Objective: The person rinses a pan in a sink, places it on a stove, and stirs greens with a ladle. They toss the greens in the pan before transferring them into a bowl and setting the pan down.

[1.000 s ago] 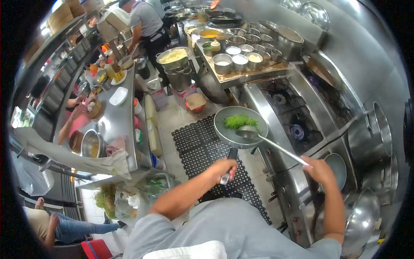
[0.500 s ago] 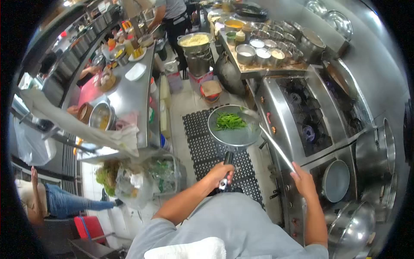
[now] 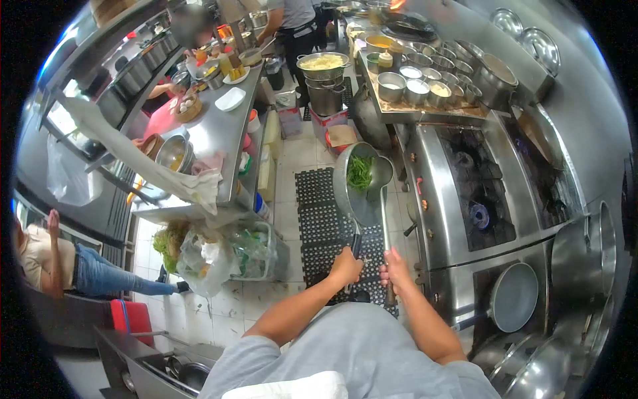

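Note:
My left hand (image 3: 346, 267) is wrapped round the black handle of a frying pan (image 3: 364, 207), which I hold out over the floor mat. The pan is tipped on its side, with chopped green vegetables (image 3: 359, 171) gathered toward its far end. In my right hand (image 3: 397, 270) is the handle of a long metal ladle (image 3: 384, 223). The ladle's bowl lies at the pan's right rim, beside the greens. Both hands are close together in front of my body.
A gas stove (image 3: 482, 186) runs along my right, with another pan (image 3: 515, 297) on its near part. Several metal containers (image 3: 417, 92) stand on the counter beyond. A steel worktable (image 3: 226, 143) is on the left. Ahead, a pot of pale food (image 3: 323, 63) stands near a person (image 3: 292, 20).
The pan has turned from nearly level to steeply tilted, and the greens have slid with it. My right hand has moved left, bringing the ladle beside the pan handle. The view has shifted slightly.

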### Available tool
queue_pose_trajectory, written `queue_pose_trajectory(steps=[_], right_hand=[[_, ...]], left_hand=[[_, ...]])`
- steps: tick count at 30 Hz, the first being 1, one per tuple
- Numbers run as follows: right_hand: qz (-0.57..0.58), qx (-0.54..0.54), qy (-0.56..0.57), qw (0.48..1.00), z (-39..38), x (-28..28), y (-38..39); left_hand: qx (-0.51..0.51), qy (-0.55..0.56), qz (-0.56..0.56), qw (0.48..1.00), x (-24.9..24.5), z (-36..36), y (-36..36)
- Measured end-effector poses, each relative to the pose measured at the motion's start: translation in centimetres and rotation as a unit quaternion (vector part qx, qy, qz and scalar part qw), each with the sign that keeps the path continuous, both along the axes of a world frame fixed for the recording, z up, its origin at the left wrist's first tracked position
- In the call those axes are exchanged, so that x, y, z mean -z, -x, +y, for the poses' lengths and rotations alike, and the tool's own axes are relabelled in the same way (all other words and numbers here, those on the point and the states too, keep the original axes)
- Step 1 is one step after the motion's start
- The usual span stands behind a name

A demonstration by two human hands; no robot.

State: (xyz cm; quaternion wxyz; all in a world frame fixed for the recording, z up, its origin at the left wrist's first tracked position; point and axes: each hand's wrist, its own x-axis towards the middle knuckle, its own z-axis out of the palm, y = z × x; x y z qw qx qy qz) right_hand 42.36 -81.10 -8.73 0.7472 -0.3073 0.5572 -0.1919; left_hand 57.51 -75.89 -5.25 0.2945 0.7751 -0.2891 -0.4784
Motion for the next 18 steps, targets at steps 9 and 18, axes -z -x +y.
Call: queue_pose_trajectory(steps=[9, 18], right_hand=[[-0.148, -0.050, -0.268, 0.951, -0.3, -5.1, 1.4], [-0.275, -0.178, -0.365, 0.871, -7.0, 2.5, -3.0]], left_hand=[[0.008, -0.072, 0.015, 0.997, 10.1, 0.2, 1.1], [0.086, -0.075, 0.020, 0.993, 16.2, -4.1, -7.4]])
